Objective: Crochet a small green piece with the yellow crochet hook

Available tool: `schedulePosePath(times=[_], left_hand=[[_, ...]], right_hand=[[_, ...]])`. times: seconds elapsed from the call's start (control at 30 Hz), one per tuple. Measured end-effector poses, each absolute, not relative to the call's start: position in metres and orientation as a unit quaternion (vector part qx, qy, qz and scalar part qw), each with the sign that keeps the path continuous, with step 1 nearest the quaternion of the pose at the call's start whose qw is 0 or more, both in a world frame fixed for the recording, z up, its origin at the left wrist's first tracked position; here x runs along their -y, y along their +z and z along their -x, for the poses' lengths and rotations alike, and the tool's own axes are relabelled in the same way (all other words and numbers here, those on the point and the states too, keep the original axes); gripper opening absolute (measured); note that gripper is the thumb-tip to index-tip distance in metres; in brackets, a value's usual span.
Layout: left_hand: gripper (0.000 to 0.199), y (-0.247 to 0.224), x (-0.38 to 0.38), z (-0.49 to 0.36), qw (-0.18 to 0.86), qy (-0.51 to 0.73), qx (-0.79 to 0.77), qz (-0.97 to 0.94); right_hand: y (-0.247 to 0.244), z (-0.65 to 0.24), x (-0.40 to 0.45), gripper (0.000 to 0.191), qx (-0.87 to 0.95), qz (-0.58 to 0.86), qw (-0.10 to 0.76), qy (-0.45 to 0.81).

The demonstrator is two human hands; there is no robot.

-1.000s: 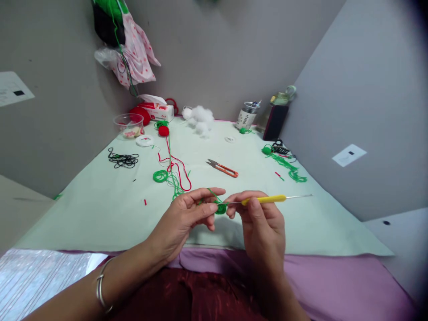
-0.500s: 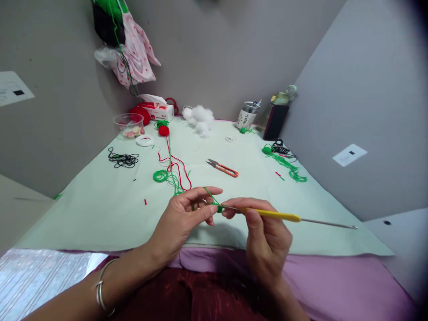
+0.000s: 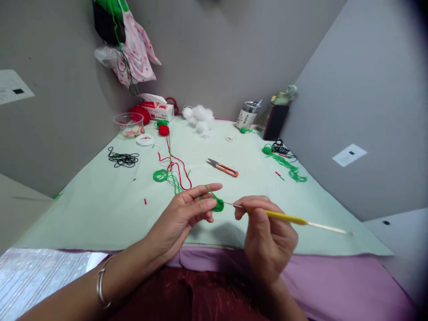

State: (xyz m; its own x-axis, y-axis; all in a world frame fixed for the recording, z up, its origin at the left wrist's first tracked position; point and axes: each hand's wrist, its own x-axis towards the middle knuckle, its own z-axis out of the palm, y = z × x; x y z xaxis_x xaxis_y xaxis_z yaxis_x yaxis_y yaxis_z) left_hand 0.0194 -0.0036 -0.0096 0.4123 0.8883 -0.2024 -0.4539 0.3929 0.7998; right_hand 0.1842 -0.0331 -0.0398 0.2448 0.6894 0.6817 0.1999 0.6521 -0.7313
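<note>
My left hand (image 3: 185, 211) pinches a small green crochet piece (image 3: 218, 205) between thumb and fingers, with green yarn (image 3: 210, 191) running up over the raised index finger. In my right hand (image 3: 270, 236) is a crochet hook (image 3: 284, 217) with a yellow handle and a metal shaft at each end, held like a pencil. Its left tip meets the right edge of the green piece; whether it passes through a stitch is hidden. The other metal end points right, blurred. Beyond my hands, orange-handled thread snips (image 3: 223, 168) lie on the table.
Coiled green yarn (image 3: 161, 175), red yarn (image 3: 183, 171) and black cord (image 3: 123, 158) lie at left. Behind them stand a clear tub (image 3: 129, 125) and tissue box (image 3: 160, 110). White stuffing (image 3: 202, 118), a pen cup (image 3: 247, 115) and a dark phone (image 3: 276, 122) line the back; green strands (image 3: 289, 167) lie right.
My right hand has shifted slightly right with the hook, drawing its tip away from my left fingers. The green piece has turned and shows more of its face.
</note>
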Motion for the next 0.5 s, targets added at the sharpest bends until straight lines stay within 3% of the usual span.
schedulePosePath(times=[0.17,0.4,0.5], left_hand=[[0.037,-0.009,0.004,-0.021,0.728,0.446,-0.328,-0.404],[0.044,-0.015,0.001,-0.024,0.779,0.413,-0.307,-0.358],[0.035,-0.014,-0.002,-0.023,0.797,0.406,-0.300,-0.332]], right_hand=[[-0.034,-0.180,0.029,0.024,0.603,0.378,0.667,0.219],[-0.046,-0.181,0.034,0.035,0.704,0.383,0.598,-0.005],[-0.041,-0.185,0.032,0.027,0.630,0.393,0.661,0.110]])
